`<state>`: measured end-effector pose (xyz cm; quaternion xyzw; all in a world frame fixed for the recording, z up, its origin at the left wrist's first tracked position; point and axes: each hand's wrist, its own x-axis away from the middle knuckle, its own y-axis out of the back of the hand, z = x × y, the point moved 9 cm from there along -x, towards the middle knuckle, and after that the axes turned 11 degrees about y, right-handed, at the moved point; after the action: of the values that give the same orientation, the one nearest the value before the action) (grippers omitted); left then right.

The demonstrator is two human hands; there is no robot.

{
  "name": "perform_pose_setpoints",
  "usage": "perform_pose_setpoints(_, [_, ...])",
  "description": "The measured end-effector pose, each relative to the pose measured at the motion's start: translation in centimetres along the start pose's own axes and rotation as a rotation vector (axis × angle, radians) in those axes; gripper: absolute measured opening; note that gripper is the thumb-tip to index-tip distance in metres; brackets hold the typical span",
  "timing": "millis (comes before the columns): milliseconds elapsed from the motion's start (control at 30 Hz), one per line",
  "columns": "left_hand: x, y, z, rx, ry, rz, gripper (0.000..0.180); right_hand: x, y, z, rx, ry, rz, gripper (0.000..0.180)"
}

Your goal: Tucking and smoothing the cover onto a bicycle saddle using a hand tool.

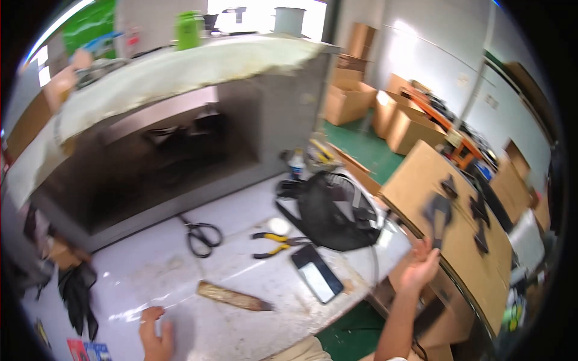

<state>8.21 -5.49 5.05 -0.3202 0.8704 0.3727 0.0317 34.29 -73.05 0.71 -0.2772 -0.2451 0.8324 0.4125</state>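
Note:
My right hand (pixel 419 267) reaches out to the right, fingers closed on the lower end of a dark grey forked piece (pixel 438 215). The piece is blurred, and its exact kind cannot be made out. It is over a cardboard sheet (pixel 409 189), where several other dark pieces (pixel 480 224) lie. My left hand (pixel 158 336) is low over the white table (pixel 235 328), fingers loosely bent, thumb apart, with nothing in it. Nearest to it is a worn, brownish stick-like tool (pixel 232 295) with a dark tip.
Black-handled scissors (pixel 203 237), yellow-handled pliers (pixel 272 245) and a phone (pixel 317 274) lie on the table. Behind them are a black bag (pixel 328 210), a small bottle (pixel 296 163) and a large grey open-fronted box (pixel 289 120). Black gloves (pixel 78 295) lie left; cardboard boxes (pixel 415 129) stand beyond.

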Motion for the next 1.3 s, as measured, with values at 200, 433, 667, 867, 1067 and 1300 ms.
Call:
perform_pose_setpoints(200, [2.7, 2.7, 4.2, -0.171, 0.076, 0.010, 0.028, 8.3, -4.6, -2.8, 0.264, -0.022, 0.414, 0.042])
perform_pose_setpoints(433, [1.9, 12.4, 10.4, -0.409, 0.238, -0.226, 0.029, 28.5, -12.9, 1.1, 0.278, -0.149, 1.157, 0.025])
perform_pose_setpoints(667, [3.0, 23.4, 17.7, -0.789, 0.401, -0.675, 0.031, 39.0, -21.4, 9.5, -0.178, -0.106, 1.543, 0.019])
perform_pose_setpoints(867, [0.2, 27.0, 18.3, -0.557, 0.258, -0.815, 0.028, 41.8, -18.8, 7.4, -0.099, -0.283, 1.603, 0.022])
perform_pose_setpoints(1067, [-7.1, 30.8, 26.3, 0.068, 0.482, -0.512, 0.037, 42.9, -16.9, 6.1, -0.039, -0.311, 1.685, 0.024])
perform_pose_setpoints(1300, [-11.2, 33.1, 32.7, -0.258, 0.743, -0.429, 0.059, 42.8, -16.4, 6.7, 0.014, -0.295, 1.658, 0.028])
